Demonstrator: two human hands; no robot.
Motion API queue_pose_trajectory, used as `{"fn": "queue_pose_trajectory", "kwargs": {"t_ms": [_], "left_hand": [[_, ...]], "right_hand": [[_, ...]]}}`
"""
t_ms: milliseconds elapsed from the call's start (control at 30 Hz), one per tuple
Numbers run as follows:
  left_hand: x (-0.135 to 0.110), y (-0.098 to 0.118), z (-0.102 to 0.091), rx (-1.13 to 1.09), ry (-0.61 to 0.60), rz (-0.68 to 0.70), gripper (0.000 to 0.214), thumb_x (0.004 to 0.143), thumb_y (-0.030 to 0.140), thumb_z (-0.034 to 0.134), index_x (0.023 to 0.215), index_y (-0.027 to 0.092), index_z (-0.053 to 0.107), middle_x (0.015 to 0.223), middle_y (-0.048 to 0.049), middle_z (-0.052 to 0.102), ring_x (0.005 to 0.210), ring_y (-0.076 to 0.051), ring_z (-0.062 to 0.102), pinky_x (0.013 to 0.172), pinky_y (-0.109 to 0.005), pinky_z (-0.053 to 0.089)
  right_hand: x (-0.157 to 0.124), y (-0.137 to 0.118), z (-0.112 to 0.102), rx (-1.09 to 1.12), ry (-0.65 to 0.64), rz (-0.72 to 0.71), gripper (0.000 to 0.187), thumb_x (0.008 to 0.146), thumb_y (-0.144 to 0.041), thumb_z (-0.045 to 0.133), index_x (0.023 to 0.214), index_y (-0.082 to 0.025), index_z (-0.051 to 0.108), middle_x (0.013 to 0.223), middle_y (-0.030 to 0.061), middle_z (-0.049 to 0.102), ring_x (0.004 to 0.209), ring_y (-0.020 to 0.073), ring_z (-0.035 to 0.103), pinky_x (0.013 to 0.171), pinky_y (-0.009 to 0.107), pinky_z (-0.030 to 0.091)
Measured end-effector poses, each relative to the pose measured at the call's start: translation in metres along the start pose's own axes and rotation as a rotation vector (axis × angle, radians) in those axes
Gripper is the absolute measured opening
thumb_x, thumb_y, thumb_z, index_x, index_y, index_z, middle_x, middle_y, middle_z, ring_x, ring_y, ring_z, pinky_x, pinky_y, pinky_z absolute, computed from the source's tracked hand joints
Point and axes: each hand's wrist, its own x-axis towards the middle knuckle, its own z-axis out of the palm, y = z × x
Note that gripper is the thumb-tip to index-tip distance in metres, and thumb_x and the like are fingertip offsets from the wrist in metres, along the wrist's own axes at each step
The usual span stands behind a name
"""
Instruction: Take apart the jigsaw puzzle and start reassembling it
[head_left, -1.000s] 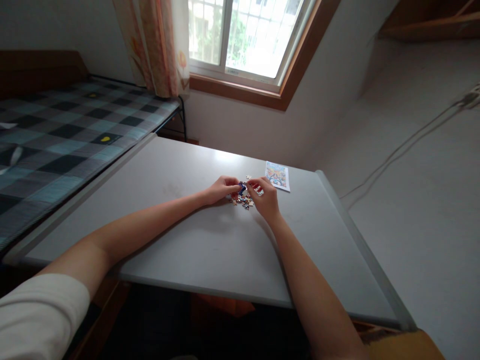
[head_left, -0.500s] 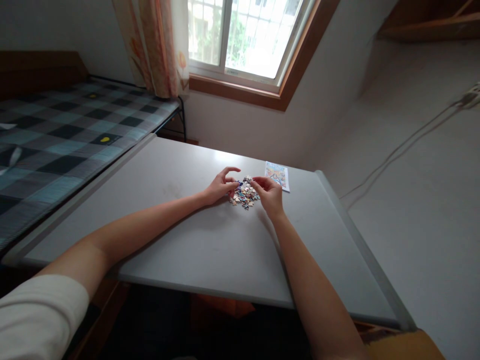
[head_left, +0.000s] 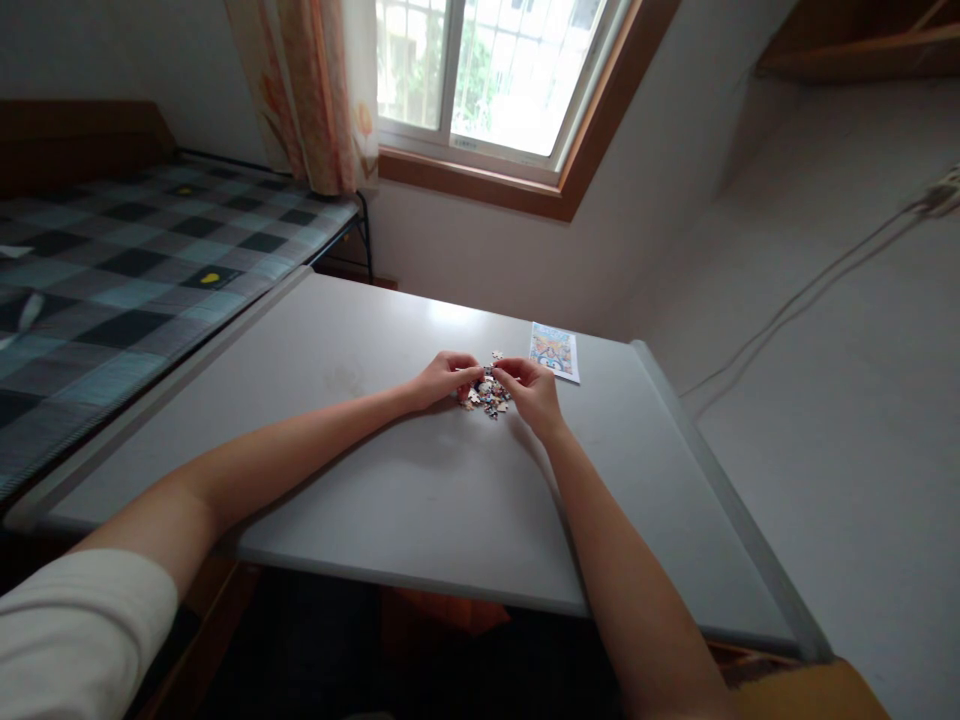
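A small heap of jigsaw pieces (head_left: 491, 400), many showing pale backs and some with coloured faces, lies on the grey-white table (head_left: 420, 500). Over its left side, my left hand (head_left: 451, 378) is closed in a pinch on a jigsaw piece. From the right, my right hand (head_left: 531, 388) also pinches a jigsaw piece. The fingertips of both hands nearly meet above the heap, so the small pieces between them are partly hidden. A card with a colourful printed picture (head_left: 555, 350) lies flat just beyond my right hand.
A bed with a checked cover (head_left: 172, 260) stands along the table's left side. Past the far edge are a window (head_left: 495, 80) and a floral curtain (head_left: 315, 100). The wall (head_left: 825, 380) with a hanging cable (head_left: 810, 280) borders the right.
My left fingers, spread apart before, have closed into a pinch. My right hand has shifted slightly left, bringing both sets of fingertips close together above the heap.
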Motion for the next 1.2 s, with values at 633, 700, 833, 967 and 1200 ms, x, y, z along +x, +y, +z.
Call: {"fn": "queue_pose_trajectory", "kwargs": {"t_ms": [633, 700, 833, 967, 1200], "left_hand": [[0.0028, -0.0036, -0.0007, -0.044, 0.004, -0.015, 0.033, 0.075, 0.043, 0.067, 0.072, 0.010, 0.064, 0.049, 0.0021, 0.056, 0.045, -0.009, 0.052, 0.048, -0.020, 0.042], [0.0031, -0.0046, -0.0010, -0.053, -0.001, -0.013, 0.034, 0.075, 0.044, 0.068, 0.073, 0.010, 0.064, 0.050, 0.0017, 0.056, 0.045, -0.008, 0.052, 0.048, -0.020, 0.043], [0.0034, -0.0062, -0.0017, -0.069, -0.013, -0.003, 0.034, 0.075, 0.045, 0.068, 0.073, 0.010, 0.064, 0.052, 0.0017, 0.057, 0.046, -0.008, 0.053, 0.048, -0.020, 0.043], [0.0022, -0.0050, -0.0020, -0.041, -0.011, 0.008, 0.035, 0.076, 0.045, 0.067, 0.072, 0.011, 0.064, 0.052, 0.0018, 0.057, 0.046, -0.008, 0.053, 0.049, -0.019, 0.043], [0.0024, -0.0051, -0.0029, -0.072, -0.031, -0.001, 0.035, 0.075, 0.045, 0.067, 0.073, 0.010, 0.064, 0.054, 0.0012, 0.057, 0.046, -0.008, 0.053, 0.049, -0.020, 0.044]], "right_hand": [[-0.0020, 0.0002, 0.0009, -0.264, 0.040, -0.243, 0.016, 0.081, -0.035, 0.061, 0.083, -0.020, 0.065, 0.080, 0.0041, 0.068, 0.072, 0.0167, 0.061, 0.064, 0.029, 0.046], [-0.0023, -0.0008, 0.0005, -0.261, 0.037, -0.246, 0.016, 0.081, -0.035, 0.061, 0.083, -0.020, 0.065, 0.081, 0.0041, 0.068, 0.072, 0.0168, 0.061, 0.064, 0.029, 0.046], [-0.0027, -0.0036, 0.0003, -0.235, 0.031, -0.234, 0.016, 0.080, -0.036, 0.061, 0.083, -0.020, 0.065, 0.081, 0.0037, 0.068, 0.073, 0.0168, 0.061, 0.064, 0.030, 0.047], [-0.0023, -0.0033, 0.0011, -0.130, -0.006, -0.161, 0.016, 0.079, -0.036, 0.062, 0.083, -0.020, 0.063, 0.075, 0.0017, 0.067, 0.068, 0.0156, 0.061, 0.063, 0.029, 0.047], [-0.0018, -0.0029, -0.0004, -0.067, -0.057, -0.126, 0.019, 0.078, -0.038, 0.063, 0.083, -0.020, 0.064, 0.074, 0.0008, 0.066, 0.066, 0.0149, 0.060, 0.064, 0.029, 0.047]]}}
